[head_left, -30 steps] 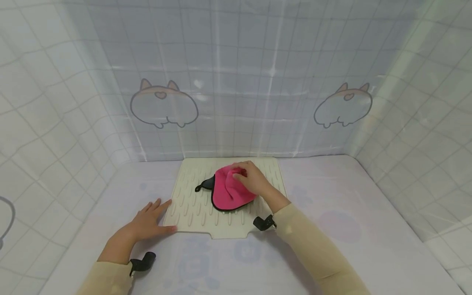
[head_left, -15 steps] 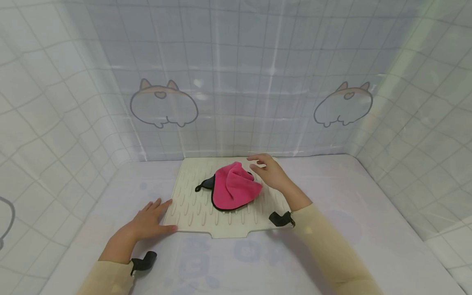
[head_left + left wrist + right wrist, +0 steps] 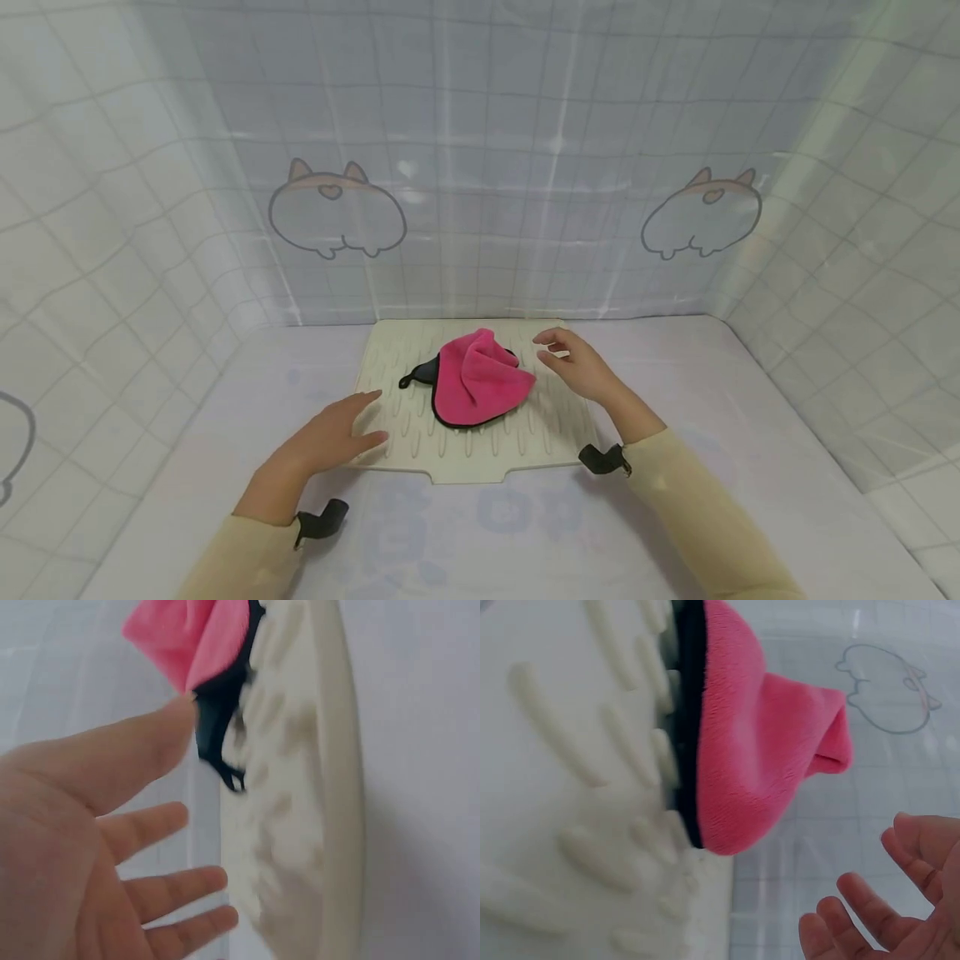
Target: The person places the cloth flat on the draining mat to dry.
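Note:
A pink cloth with black edging lies bunched on a cream ribbed mat. Its black looped tab points left. My left hand hovers over the mat's left edge, thumb and fingers spread and holding nothing. To the right of the cloth, my right hand is raised over the mat with fingers loosely bent, touching nothing. The right wrist view shows the cloth standing up in a fold, apart from the fingers. In the left wrist view the tab appears beyond the thumb.
The mat lies on a pale table surface with faint prints. Behind it rises a grid-patterned sheet with two cartoon animal drawings, and similar sheets stand at the left and right. A black device is on each wrist.
My right hand has let go of the cloth and moved away to the right. My left hand has lifted from the mat's left edge and shifted right. The cloth stays in place.

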The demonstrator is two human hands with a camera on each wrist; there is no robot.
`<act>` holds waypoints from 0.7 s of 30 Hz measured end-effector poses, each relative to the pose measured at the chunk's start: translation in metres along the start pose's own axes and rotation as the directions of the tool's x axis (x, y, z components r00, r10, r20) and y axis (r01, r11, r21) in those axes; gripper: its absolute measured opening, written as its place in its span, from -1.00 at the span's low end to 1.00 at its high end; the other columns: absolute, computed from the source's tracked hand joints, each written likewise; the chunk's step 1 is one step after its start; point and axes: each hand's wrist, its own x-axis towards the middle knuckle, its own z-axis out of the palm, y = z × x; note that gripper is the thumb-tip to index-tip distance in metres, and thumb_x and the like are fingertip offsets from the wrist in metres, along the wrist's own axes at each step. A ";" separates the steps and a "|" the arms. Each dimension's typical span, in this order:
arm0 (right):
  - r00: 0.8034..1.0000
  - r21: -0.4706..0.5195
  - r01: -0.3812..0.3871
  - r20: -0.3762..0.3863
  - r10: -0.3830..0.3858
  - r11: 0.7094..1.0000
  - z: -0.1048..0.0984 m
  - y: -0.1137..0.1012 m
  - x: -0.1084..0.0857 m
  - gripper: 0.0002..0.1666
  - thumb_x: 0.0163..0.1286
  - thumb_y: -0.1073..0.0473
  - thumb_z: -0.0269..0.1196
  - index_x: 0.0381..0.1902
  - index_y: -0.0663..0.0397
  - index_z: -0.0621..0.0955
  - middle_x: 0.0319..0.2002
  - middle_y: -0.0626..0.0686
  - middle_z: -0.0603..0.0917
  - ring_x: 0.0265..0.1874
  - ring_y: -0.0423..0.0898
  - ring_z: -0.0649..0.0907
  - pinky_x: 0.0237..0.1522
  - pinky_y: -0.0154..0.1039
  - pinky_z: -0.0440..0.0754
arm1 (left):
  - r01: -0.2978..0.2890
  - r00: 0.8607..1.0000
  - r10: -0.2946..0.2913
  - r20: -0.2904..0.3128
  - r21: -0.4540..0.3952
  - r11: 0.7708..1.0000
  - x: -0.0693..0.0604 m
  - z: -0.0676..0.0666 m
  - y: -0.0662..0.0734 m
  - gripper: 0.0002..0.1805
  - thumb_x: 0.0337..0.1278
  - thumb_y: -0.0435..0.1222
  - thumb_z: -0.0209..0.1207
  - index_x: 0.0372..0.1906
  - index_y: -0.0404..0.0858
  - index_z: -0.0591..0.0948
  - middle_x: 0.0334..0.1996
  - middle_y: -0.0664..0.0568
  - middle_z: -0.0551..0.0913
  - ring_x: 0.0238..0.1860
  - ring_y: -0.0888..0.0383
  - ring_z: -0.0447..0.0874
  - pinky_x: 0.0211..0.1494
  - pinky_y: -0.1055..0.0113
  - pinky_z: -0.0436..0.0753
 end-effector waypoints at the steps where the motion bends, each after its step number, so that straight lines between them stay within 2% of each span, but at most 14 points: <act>1: 1.000 -0.002 -0.002 0.008 0.002 1.000 0.000 0.002 -0.001 -0.66 0.52 0.16 0.20 0.17 0.17 0.55 0.15 0.15 0.58 0.18 0.17 0.53 0.20 0.10 0.52 | -0.019 1.000 0.019 -0.007 -0.018 1.000 0.003 0.001 0.003 -0.18 0.33 0.03 0.22 0.48 -0.38 0.27 0.40 -0.39 0.33 0.42 -0.38 0.22 0.39 -0.28 0.25; 4: 0.999 -0.005 -0.003 0.042 0.003 1.000 0.003 0.008 -0.003 -0.67 0.52 0.17 0.20 0.14 0.21 0.55 0.13 0.14 0.59 0.17 0.16 0.53 0.18 0.09 0.53 | -0.051 0.999 0.049 -0.019 -0.067 0.996 0.012 0.005 0.013 -0.24 0.39 0.01 0.17 0.49 -0.33 0.29 0.41 -0.33 0.35 0.43 -0.33 0.24 0.41 -0.25 0.25; 8: 0.995 -0.002 -0.009 0.103 0.010 1.000 0.006 0.011 -0.006 -0.70 0.51 0.19 0.20 0.11 0.22 0.55 0.11 0.11 0.59 0.15 0.13 0.52 0.18 0.06 0.54 | -0.064 0.998 0.063 -0.011 -0.097 0.993 0.025 0.013 0.026 -0.30 0.41 0.01 0.15 0.50 -0.24 0.32 0.41 -0.27 0.37 0.43 -0.29 0.26 0.40 -0.24 0.28; 12: 0.986 0.016 -0.023 0.163 0.020 1.000 0.010 0.013 -0.006 -0.77 0.50 0.18 0.22 0.04 0.11 0.58 0.08 0.06 0.59 0.16 0.12 0.50 0.19 0.04 0.53 | -0.070 0.997 0.072 0.013 -0.140 0.988 0.037 0.020 0.036 -0.34 0.43 -0.04 0.15 0.50 -0.19 0.32 0.42 -0.21 0.37 0.44 -0.25 0.28 0.40 -0.22 0.30; 15: 0.981 0.024 -0.016 0.196 0.011 1.000 0.012 0.013 -0.006 -0.82 0.48 0.17 0.24 -0.01 0.04 0.60 0.06 0.04 0.60 0.17 0.13 0.50 0.19 0.04 0.53 | -0.050 0.998 0.055 0.024 -0.162 0.986 0.044 0.025 0.041 -0.36 0.43 -0.04 0.15 0.49 -0.16 0.34 0.41 -0.18 0.39 0.42 -0.22 0.32 0.39 -0.20 0.33; 19: 0.976 0.022 0.021 0.216 -0.025 1.000 0.016 0.016 -0.004 -0.89 0.48 0.19 0.25 -0.08 0.03 0.63 -0.01 0.01 0.64 0.15 0.09 0.53 0.15 0.00 0.56 | -0.043 0.999 0.047 0.019 -0.181 0.983 0.053 0.031 0.044 -0.40 0.43 -0.06 0.15 0.45 -0.19 0.39 0.37 -0.18 0.45 0.38 -0.21 0.39 0.36 -0.18 0.39; 21: 0.975 0.010 0.040 0.220 -0.042 0.999 0.018 0.017 -0.003 -0.91 0.47 0.21 0.26 -0.12 0.03 0.65 -0.06 -0.02 0.67 0.11 0.06 0.56 0.12 -0.01 0.58 | -0.060 0.998 0.061 0.000 -0.196 0.979 0.058 0.034 0.046 -0.44 0.42 -0.12 0.18 0.41 -0.26 0.44 0.33 -0.20 0.49 0.35 -0.20 0.43 0.34 -0.15 0.42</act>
